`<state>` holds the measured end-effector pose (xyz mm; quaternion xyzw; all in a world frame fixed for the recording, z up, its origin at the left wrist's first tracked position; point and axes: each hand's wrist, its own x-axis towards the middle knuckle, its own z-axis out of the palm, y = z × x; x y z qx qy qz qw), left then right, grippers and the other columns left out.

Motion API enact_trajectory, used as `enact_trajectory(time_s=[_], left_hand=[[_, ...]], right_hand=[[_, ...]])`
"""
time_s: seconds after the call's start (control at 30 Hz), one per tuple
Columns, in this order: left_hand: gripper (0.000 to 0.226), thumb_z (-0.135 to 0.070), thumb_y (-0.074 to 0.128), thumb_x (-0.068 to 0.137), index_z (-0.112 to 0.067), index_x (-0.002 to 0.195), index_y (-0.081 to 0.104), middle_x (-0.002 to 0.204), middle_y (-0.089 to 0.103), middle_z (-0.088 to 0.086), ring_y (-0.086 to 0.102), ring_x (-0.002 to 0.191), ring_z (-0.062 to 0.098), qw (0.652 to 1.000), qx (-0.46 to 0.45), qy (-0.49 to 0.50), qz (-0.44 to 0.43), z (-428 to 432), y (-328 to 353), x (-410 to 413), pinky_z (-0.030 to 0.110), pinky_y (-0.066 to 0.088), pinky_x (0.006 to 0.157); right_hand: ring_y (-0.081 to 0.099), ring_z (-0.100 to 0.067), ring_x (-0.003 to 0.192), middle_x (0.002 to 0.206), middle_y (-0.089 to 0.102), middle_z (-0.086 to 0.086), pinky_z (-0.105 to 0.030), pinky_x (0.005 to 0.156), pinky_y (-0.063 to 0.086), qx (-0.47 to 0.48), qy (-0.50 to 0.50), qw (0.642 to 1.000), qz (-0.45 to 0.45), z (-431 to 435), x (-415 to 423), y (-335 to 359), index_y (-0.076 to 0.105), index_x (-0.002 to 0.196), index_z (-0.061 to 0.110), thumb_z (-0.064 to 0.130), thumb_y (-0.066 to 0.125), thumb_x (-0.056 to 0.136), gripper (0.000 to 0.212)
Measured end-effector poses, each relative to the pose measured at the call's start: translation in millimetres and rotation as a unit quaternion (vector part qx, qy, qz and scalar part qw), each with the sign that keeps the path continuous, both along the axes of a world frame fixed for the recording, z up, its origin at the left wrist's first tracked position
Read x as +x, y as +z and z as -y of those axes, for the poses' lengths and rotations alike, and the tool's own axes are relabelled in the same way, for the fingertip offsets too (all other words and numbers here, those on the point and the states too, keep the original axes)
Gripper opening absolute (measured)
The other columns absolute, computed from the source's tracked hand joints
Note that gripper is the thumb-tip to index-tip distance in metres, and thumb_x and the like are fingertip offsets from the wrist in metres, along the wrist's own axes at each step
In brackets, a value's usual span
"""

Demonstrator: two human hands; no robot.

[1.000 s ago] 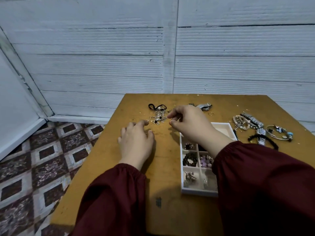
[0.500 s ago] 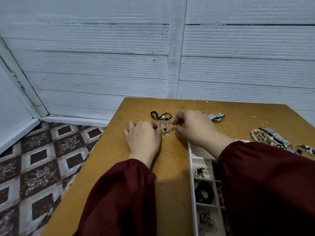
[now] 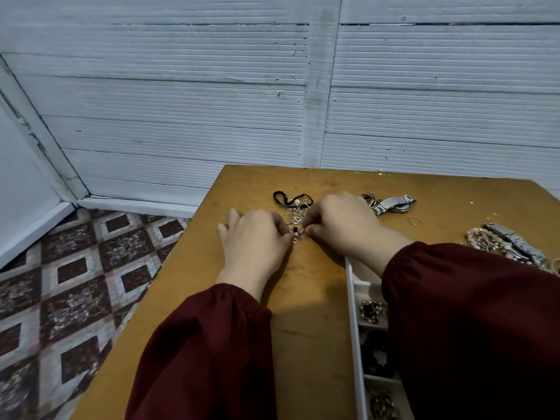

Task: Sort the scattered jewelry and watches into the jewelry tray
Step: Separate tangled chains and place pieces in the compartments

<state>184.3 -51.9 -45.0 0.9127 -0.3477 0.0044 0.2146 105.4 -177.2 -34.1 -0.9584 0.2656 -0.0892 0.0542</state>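
ring pile (image 3: 295,221) pinched by left hand (image 3: 254,242) and right hand (image 3: 344,228); tray (image 3: 352,301) under right sleeve (image 3: 472,322)

- Nothing legible here: no text, label, brand or number can be read.
- Silver metal-link wristwatch (image 3: 394,204), just beyond the right hand (image 3: 342,225) where it pinches the tangle of thin silver rings (image 3: 295,218): dial too small and blurred to read.
- Flat silver metal watch band (image 3: 515,245), well right of that grip: markings can't be made out.
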Motion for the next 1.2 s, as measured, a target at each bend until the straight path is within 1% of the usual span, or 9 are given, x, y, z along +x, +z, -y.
enact_trajectory(time_s=[0.3, 0.43, 0.57, 0.63, 0.73, 0.87, 0.97, 1.07, 1.2], left_hand=[[0.008, -0.035, 0.056, 0.088, -0.032, 0.088, 0.063, 0.1, 0.066, -0.005, 0.039, 0.111, 0.025, 0.999, -0.022, -0.006, 0.024, -2.0, -4.8, 4.2, 0.037, 0.023, 0.079], [0.01, -0.035, 0.052, 0.092, -0.03, 0.091, 0.06, 0.099, 0.067, -0.003, 0.043, 0.111, 0.025, 0.999, -0.045, -0.009, 0.016, -4.0, -5.3, 9.5, 0.038, 0.028, 0.083], [0.008, -0.029, 0.058, 0.089, -0.03, 0.081, 0.059, 0.088, 0.065, -0.011, 0.055, 0.104, 0.021, 0.99, -0.122, -0.003, -0.068, -4.4, -7.0, 17.1, 0.042, 0.041, 0.094], [0.016, -0.024, 0.062, 0.087, -0.03, 0.073, 0.058, 0.077, 0.063, -0.013, 0.062, 0.09, 0.019, 0.975, -0.181, -0.012, -0.126, -4.6, -8.4, 20.4, 0.045, 0.049, 0.088], [0.016, -0.02, 0.064, 0.087, -0.027, 0.074, 0.059, 0.073, 0.064, -0.007, 0.064, 0.077, 0.017, 0.958, -0.232, -0.026, -0.169, -6.3, -7.8, 22.6, 0.043, 0.055, 0.078], [0.012, -0.018, 0.065, 0.089, -0.023, 0.078, 0.062, 0.069, 0.06, -0.007, 0.059, 0.068, 0.013, 0.936, -0.282, -0.033, -0.207, -8.8, -5.3, 24.1, 0.035, 0.055, 0.073], [0.009, -0.018, 0.065, 0.089, -0.021, 0.081, 0.064, 0.071, 0.062, -0.005, 0.058, 0.066, 0.012, 0.923, -0.299, -0.03, -0.238, -10.3, -5.0, 24.4, 0.034, 0.054, 0.071], [0.004, -0.015, 0.066, 0.088, -0.018, 0.085, 0.066, 0.072, 0.063, -0.002, 0.057, 0.066, 0.013, 0.909, -0.32, -0.02, -0.267, -10.4, -5.9, 25.0, 0.034, 0.052, 0.071], [0.008, -0.009, 0.066, 0.087, -0.017, 0.086, 0.066, 0.073, 0.062, 0.002, 0.058, 0.068, 0.015, 0.902, -0.327, -0.015, -0.282, -10.8, -7.2, 24.2, 0.035, 0.052, 0.073]], right_hand=[[0.052, -0.023, 0.105, 0.103, 0.065, 0.005, -0.034, 0.087, 0.036, -0.029, 0.031, 0.999, 0.002, -4.0, 4.0, 0.4, 0.067, 0.091, 0.033, 0.036, 0.063, 0.086, 0.007], [0.057, -0.022, 0.1, 0.092, 0.067, 0.007, -0.033, 0.085, 0.039, -0.006, 0.022, 0.999, 0.023, -3.6, 1.7, 2.3, 0.062, 0.08, 0.033, 0.034, 0.062, 0.083, 0.004], [0.063, -0.017, 0.088, 0.08, 0.07, 0.008, -0.033, 0.081, 0.05, 0.074, 0.005, 0.995, 0.066, -1.1, -1.5, 5.6, 0.068, 0.076, 0.028, 0.029, 0.065, 0.078, 0.003], [0.064, -0.015, 0.082, 0.077, 0.07, 0.008, -0.033, 0.076, 0.052, 0.118, 0.002, 0.989, 0.09, -0.1, -4.7, 8.3, 0.068, 0.074, 0.028, 0.027, 0.067, 0.077, 0.003], [0.063, -0.014, 0.077, 0.074, 0.068, 0.008, -0.032, 0.073, 0.052, 0.156, -0.003, 0.98, 0.121, 0.3, -8.6, 11.6, 0.068, 0.075, 0.024, 0.025, 0.068, 0.078, 0.003], [0.065, -0.018, 0.074, 0.072, 0.069, 0.002, -0.035, 0.073, 0.053, 0.201, -0.008, 0.964, 0.176, 0.7, -11.8, 15.1, 0.066, 0.075, 0.017, 0.02, 0.065, 0.078, 0.004], [0.061, -0.018, 0.066, 0.065, 0.063, 0.005, -0.035, 0.069, 0.051, 0.238, -0.002, 0.946, 0.222, -0.1, -14.1, 18.8, 0.062, 0.073, 0.017, 0.016, 0.063, 0.08, 0.007], [0.052, -0.008, 0.058, 0.061, 0.056, 0.008, -0.028, 0.062, 0.043, 0.258, -0.002, 0.928, 0.267, -0.2, -15.6, 23.2, 0.059, 0.071, 0.021, 0.015, 0.063, 0.082, 0.014], [0.044, 0.0, 0.048, 0.059, 0.053, 0.009, -0.019, 0.051, 0.038, 0.286, 0.001, 0.903, 0.321, -1.1, -17.5, 29.2, 0.059, 0.073, 0.02, 0.013, 0.063, 0.083, 0.013]])
